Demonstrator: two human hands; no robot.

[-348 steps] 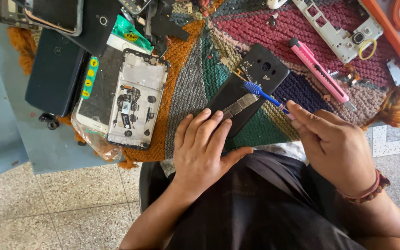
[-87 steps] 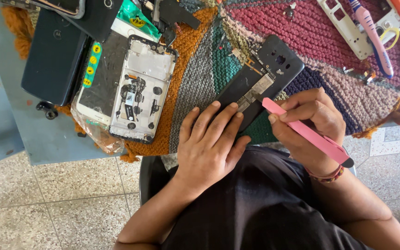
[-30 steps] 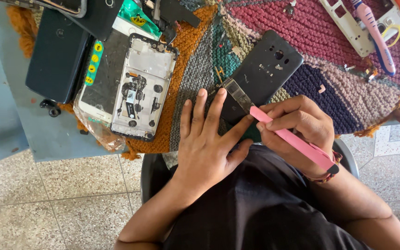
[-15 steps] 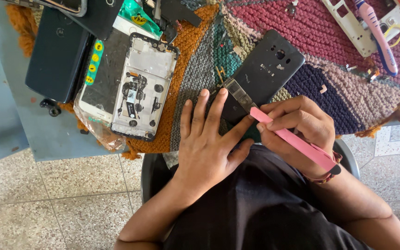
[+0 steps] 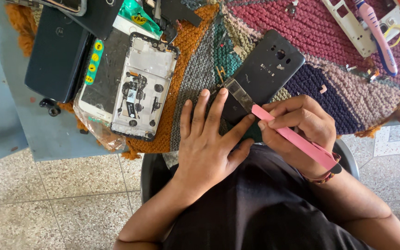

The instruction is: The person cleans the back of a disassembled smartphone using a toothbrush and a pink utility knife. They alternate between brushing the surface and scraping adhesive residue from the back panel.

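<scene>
Left hand flat, fingers spread, pressing the dark phone back cover against the knitted mat near the bench edge. Right hand closed around a pink cutter, tip at the metal strip beside the left index finger. Likely risks: blade slipping into that finger, or cover sliding off the near edge. Crowded left by an opened phone frame; free mat only to the right.

Bright, even daylight, soft shadows, sharp focus, slight wide-angle stretch at edges
</scene>
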